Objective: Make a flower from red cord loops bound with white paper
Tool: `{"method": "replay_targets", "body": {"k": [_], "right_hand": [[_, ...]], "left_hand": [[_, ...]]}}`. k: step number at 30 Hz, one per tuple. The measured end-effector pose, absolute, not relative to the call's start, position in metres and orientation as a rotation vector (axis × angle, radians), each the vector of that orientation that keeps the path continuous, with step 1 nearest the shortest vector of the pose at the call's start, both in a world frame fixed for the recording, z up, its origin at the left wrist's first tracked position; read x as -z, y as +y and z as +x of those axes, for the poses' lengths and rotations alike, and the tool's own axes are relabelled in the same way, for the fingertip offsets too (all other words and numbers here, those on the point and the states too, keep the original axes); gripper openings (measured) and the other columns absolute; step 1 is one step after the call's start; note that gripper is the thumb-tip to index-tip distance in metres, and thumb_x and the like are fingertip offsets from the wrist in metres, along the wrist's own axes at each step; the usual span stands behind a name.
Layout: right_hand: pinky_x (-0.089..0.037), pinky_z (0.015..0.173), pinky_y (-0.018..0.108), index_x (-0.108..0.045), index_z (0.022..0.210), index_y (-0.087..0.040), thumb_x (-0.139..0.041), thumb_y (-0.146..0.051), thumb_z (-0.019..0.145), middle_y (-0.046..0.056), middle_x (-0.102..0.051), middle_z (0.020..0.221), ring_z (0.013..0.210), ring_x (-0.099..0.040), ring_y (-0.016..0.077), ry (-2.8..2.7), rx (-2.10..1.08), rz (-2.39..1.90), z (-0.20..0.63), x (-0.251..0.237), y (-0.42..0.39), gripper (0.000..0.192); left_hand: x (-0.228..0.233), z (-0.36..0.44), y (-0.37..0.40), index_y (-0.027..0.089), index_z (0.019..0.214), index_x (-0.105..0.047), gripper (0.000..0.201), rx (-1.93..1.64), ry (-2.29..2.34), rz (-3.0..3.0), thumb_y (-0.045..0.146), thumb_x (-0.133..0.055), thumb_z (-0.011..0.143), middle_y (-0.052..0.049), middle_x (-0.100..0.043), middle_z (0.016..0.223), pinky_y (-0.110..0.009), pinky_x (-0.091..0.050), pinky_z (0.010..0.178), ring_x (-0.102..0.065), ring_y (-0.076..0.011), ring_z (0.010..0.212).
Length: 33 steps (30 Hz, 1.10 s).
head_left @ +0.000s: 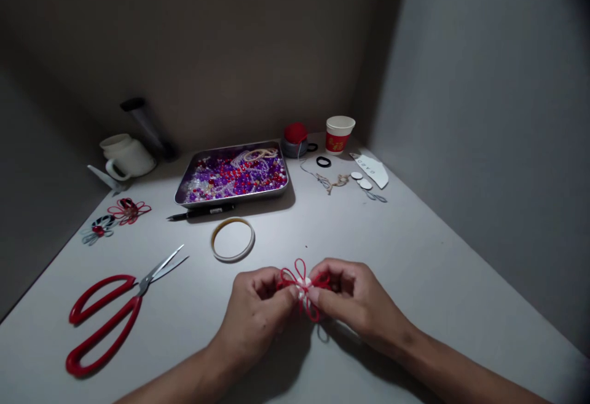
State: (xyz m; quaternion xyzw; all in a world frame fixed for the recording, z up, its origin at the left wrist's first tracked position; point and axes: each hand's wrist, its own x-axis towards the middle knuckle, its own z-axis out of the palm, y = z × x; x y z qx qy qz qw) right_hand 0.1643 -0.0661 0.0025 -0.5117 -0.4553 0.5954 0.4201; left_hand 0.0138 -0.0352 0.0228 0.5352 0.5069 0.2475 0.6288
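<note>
Between my two hands is a flower of red cord loops (300, 267) with a whitish middle, held just above the white table. My left hand (259, 305) pinches its left side between thumb and fingers. From the other side my right hand (354, 296) grips it, the thumb pressed near the middle. A grey loop (322, 334) shows just below the flower; whether it is joined to it I cannot tell. My fingers hide part of the petals.
Open red-handled scissors (144, 284) lie at left, with a roll of tape (233, 240) nearer my hands. Behind stand a bead tray (230, 198), a black pen (201, 213), yarn balls (295, 139), and a paper cup (340, 134). Finished-looking cord flowers (129, 210) and a white jug (129, 157) are far left.
</note>
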Motion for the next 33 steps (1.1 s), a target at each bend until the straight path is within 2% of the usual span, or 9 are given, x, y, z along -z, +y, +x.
{"method": "replay_targets", "body": {"k": [3, 6, 9, 14, 17, 21, 26, 29, 33], "right_hand": [[-0.045, 0.052, 0.025, -0.058, 0.079, -0.015, -0.061, -0.022, 0.071, 0.002, -0.06, 0.064, 0.056, -0.056, 0.0133, -1.244, -1.169, -1.417, 0.162, 0.005, -0.068, 0.01], [-0.052, 0.064, 0.03, -0.055, 0.098, -0.017, -0.063, -0.019, 0.072, 0.005, -0.064, 0.084, 0.069, -0.062, 0.0166, -1.414, -0.785, -1.403, 0.164, 0.012, -0.071, 0.027], [-0.051, 0.078, 0.035, -0.049, 0.109, -0.018, -0.062, -0.011, 0.071, 0.009, -0.06, 0.1, 0.088, -0.059, 0.0204, -1.604, -0.445, -1.317, 0.166, 0.012, -0.072, 0.04], [-0.049, 0.077, 0.035, -0.047, 0.111, -0.017, -0.056, 0.001, 0.069, 0.01, -0.06, 0.1, 0.091, -0.056, 0.0211, -1.823, -0.197, -1.096, 0.165, 0.006, -0.07, 0.047], [-0.047, 0.08, 0.036, -0.049, 0.11, -0.018, -0.056, 0.0, 0.068, 0.008, -0.059, 0.1, 0.093, -0.055, 0.0212, -1.746, -0.339, -1.109, 0.165, 0.005, -0.071, 0.046], [-0.048, 0.078, 0.037, -0.046, 0.107, -0.019, -0.052, -0.014, 0.075, 0.009, -0.056, 0.102, 0.094, -0.056, 0.0213, -1.23, -0.957, -1.23, 0.168, 0.004, -0.07, 0.033], [-0.048, 0.06, 0.033, -0.038, 0.106, -0.018, -0.059, -0.018, 0.066, 0.003, -0.055, 0.084, 0.067, -0.056, 0.016, -0.856, -1.49, -1.168, 0.168, -0.004, -0.066, 0.045], [-0.044, 0.053, 0.029, -0.036, 0.105, -0.018, -0.059, -0.016, 0.062, -0.002, -0.053, 0.073, 0.056, -0.053, 0.0127, -0.83, -1.576, -1.18, 0.164, -0.007, -0.065, 0.049], [-0.042, 0.053, 0.029, -0.036, 0.103, -0.018, -0.059, -0.016, 0.061, -0.004, -0.052, 0.068, 0.053, -0.053, 0.0125, -0.839, -1.562, -1.199, 0.161, -0.007, -0.064, 0.048]], "left_hand": [[-0.017, 0.013, -0.032, 0.015, 0.052, -0.049, 0.02, -0.6, 1.194, 1.177, 0.028, -0.057, 0.065, 0.007, -0.039, 0.04, -0.018, -0.021, 0.035, -0.029, -0.0042, 0.036], [-0.014, 0.014, -0.03, 0.015, 0.052, -0.049, 0.019, -0.597, 1.172, 1.111, 0.027, -0.058, 0.064, 0.007, -0.039, 0.038, -0.018, -0.019, 0.035, -0.028, -0.0039, 0.035], [-0.014, 0.014, -0.03, 0.014, 0.052, -0.049, 0.02, -0.582, 1.162, 1.093, 0.027, -0.058, 0.065, 0.007, -0.04, 0.037, -0.018, -0.019, 0.035, -0.028, -0.0042, 0.035], [-0.015, 0.015, -0.031, 0.014, 0.052, -0.051, 0.019, -0.575, 1.165, 1.145, 0.026, -0.058, 0.065, 0.005, -0.043, 0.039, -0.018, -0.021, 0.035, -0.031, -0.0047, 0.036], [-0.014, 0.015, -0.032, 0.014, 0.051, -0.051, 0.02, -0.571, 1.162, 1.16, 0.026, -0.057, 0.065, 0.005, -0.042, 0.038, -0.018, -0.02, 0.035, -0.031, -0.0047, 0.035], [-0.012, 0.014, -0.032, 0.015, 0.051, -0.049, 0.022, -0.561, 1.167, 1.13, 0.027, -0.056, 0.068, 0.006, -0.04, 0.036, -0.018, -0.019, 0.035, -0.028, -0.0045, 0.034], [-0.013, 0.015, -0.032, 0.015, 0.052, -0.049, 0.021, -0.56, 1.166, 1.161, 0.027, -0.056, 0.067, 0.006, -0.041, 0.037, -0.018, -0.021, 0.035, -0.03, -0.0048, 0.034], [-0.015, 0.016, -0.032, 0.015, 0.051, -0.048, 0.021, -0.561, 1.166, 1.196, 0.026, -0.056, 0.067, 0.006, -0.042, 0.038, -0.018, -0.023, 0.037, -0.032, -0.005, 0.036], [-0.016, 0.018, -0.035, 0.014, 0.053, -0.051, 0.019, -0.549, 1.16, 1.209, 0.026, -0.056, 0.068, 0.006, -0.041, 0.039, -0.018, -0.023, 0.037, -0.032, -0.0052, 0.037]]}}
